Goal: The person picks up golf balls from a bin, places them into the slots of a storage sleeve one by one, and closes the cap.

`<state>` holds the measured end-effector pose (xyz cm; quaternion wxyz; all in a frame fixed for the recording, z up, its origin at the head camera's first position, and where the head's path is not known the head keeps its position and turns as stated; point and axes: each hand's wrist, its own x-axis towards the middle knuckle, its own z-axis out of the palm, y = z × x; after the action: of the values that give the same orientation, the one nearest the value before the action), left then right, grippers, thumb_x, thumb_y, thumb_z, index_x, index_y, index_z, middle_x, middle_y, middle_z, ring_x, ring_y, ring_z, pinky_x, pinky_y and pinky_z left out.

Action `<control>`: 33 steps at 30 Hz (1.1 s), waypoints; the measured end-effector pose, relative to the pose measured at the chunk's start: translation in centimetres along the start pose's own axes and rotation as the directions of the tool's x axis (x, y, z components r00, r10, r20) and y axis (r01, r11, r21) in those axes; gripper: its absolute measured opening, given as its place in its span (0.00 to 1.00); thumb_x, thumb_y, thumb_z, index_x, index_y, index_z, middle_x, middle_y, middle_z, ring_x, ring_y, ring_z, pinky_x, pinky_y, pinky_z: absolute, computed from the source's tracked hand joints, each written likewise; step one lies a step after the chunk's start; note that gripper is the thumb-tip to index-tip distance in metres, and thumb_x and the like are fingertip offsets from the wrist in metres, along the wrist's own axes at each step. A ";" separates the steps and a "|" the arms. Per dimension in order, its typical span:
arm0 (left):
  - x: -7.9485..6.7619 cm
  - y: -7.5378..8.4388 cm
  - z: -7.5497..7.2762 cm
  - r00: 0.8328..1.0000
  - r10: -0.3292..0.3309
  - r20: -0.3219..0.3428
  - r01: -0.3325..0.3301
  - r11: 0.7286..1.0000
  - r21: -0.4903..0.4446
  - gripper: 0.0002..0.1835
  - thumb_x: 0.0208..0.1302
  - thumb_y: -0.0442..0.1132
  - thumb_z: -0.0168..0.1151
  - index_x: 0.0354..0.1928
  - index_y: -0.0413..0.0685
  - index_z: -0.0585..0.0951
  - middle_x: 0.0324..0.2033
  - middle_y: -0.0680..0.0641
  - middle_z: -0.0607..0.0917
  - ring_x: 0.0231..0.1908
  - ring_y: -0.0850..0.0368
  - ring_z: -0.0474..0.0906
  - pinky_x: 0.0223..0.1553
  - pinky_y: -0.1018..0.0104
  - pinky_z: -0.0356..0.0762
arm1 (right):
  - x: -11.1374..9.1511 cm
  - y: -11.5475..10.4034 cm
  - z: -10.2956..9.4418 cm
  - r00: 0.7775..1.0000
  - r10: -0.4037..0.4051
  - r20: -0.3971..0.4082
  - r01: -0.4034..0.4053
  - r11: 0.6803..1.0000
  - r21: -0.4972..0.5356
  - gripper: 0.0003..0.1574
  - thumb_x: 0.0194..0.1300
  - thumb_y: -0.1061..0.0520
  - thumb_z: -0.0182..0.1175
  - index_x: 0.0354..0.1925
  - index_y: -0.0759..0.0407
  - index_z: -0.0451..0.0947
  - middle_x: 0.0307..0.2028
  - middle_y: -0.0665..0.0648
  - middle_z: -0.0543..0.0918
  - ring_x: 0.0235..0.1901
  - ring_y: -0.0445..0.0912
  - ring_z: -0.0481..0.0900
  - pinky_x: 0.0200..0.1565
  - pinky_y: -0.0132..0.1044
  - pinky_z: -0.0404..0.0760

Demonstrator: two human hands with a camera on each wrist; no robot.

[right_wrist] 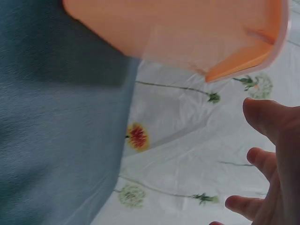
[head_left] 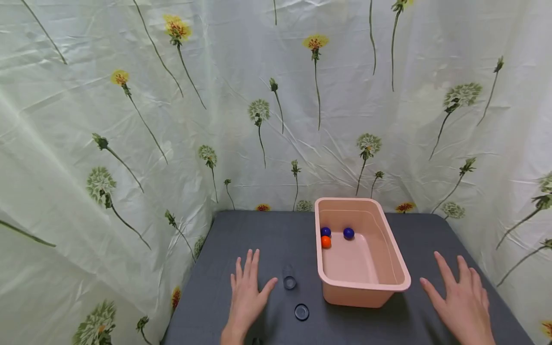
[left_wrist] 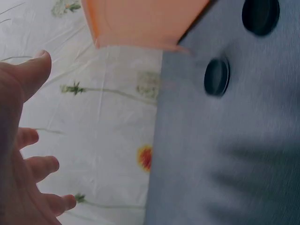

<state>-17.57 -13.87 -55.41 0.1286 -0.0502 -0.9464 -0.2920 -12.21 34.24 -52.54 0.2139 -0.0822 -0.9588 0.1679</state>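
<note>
My left hand is held over the table with fingers straight and spread, holding nothing. Just right of it are a small see-through container with a dark round end and a flat dark ring-shaped lid. In the left wrist view two dark round pieces show, one nearer the wall and one at the top. A pink plastic bin stands between the hands, with two blue balls and an orange ball inside. To its right my right hand hovers, fingers spread, touching nothing.
The dark grey table ends against a hanging white sheet printed with dandelions, which also closes in both sides. A small dark object, mostly cut off, shows at the bottom edge beside the left wrist.
</note>
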 end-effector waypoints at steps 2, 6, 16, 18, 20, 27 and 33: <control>0.2 0.2 0.6 1.000 0.010 -0.019 -0.012 0.997 -0.073 0.50 0.62 0.70 0.60 0.80 0.66 0.50 0.79 0.48 0.51 0.76 0.34 0.43 0.63 0.23 0.49 | 0.2 -0.4 -0.4 1.000 -0.019 -0.023 0.019 1.000 0.024 0.54 0.66 0.39 0.65 0.79 0.49 0.51 0.72 0.79 0.49 0.66 0.79 0.50 0.49 0.81 0.54; 1.0 0.6 2.1 0.998 0.023 -0.052 -0.035 0.971 -0.237 0.50 0.61 0.59 0.70 0.79 0.67 0.53 0.77 0.46 0.57 0.75 0.38 0.51 0.63 0.29 0.57 | 1.4 -1.4 -1.4 0.997 -0.047 -0.057 0.052 0.996 0.076 0.52 0.65 0.43 0.67 0.78 0.51 0.53 0.71 0.79 0.52 0.66 0.78 0.53 0.49 0.81 0.57; 2.2 0.9 5.8 0.999 -0.033 -0.035 0.011 0.864 -0.504 0.46 0.55 0.52 0.77 0.74 0.55 0.66 0.67 0.41 0.73 0.66 0.40 0.70 0.59 0.39 0.70 | 4.4 -4.2 -4.0 0.991 -0.112 -0.067 0.123 0.976 0.181 0.50 0.65 0.47 0.68 0.78 0.52 0.56 0.72 0.76 0.55 0.65 0.78 0.58 0.48 0.79 0.60; 2.3 0.8 6.3 0.998 -0.056 -0.019 0.036 0.840 -0.542 0.45 0.55 0.51 0.77 0.73 0.55 0.67 0.65 0.41 0.75 0.64 0.41 0.71 0.59 0.40 0.71 | 5.0 -4.9 -4.4 0.991 -0.123 -0.055 0.132 0.971 0.197 0.50 0.66 0.46 0.68 0.78 0.52 0.56 0.72 0.75 0.55 0.65 0.77 0.57 0.48 0.79 0.61; 2.4 0.6 6.8 0.997 -0.074 0.001 0.061 0.817 -0.573 0.44 0.56 0.51 0.77 0.73 0.56 0.67 0.64 0.42 0.76 0.64 0.42 0.71 0.58 0.41 0.73 | 5.6 -5.5 -4.7 0.988 -0.146 -0.048 0.153 0.965 0.214 0.49 0.66 0.47 0.68 0.77 0.52 0.57 0.72 0.74 0.55 0.66 0.76 0.58 0.48 0.79 0.61; 2.9 0.2 7.9 0.996 -0.069 0.056 0.089 0.775 -0.626 0.35 0.57 0.48 0.77 0.66 0.57 0.75 0.59 0.47 0.81 0.62 0.45 0.74 0.57 0.43 0.74 | 8.0 -7.7 -5.2 0.974 -0.225 -0.001 0.216 0.936 0.279 0.47 0.68 0.47 0.67 0.77 0.52 0.59 0.73 0.71 0.56 0.65 0.74 0.59 0.47 0.78 0.63; 3.0 0.0 8.8 0.997 -0.044 0.056 0.070 0.750 -0.657 0.23 0.58 0.42 0.76 0.56 0.54 0.81 0.51 0.45 0.85 0.53 0.50 0.80 0.56 0.46 0.75 | 10.2 -9.7 -5.0 0.963 -0.270 0.023 0.251 0.919 0.303 0.43 0.69 0.46 0.66 0.75 0.54 0.62 0.71 0.70 0.59 0.65 0.72 0.61 0.50 0.77 0.64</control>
<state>-22.35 -8.83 -61.57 0.0765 -0.0686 -0.7863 -0.6092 -20.01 29.01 -40.88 0.2134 0.0846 -0.9313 0.2829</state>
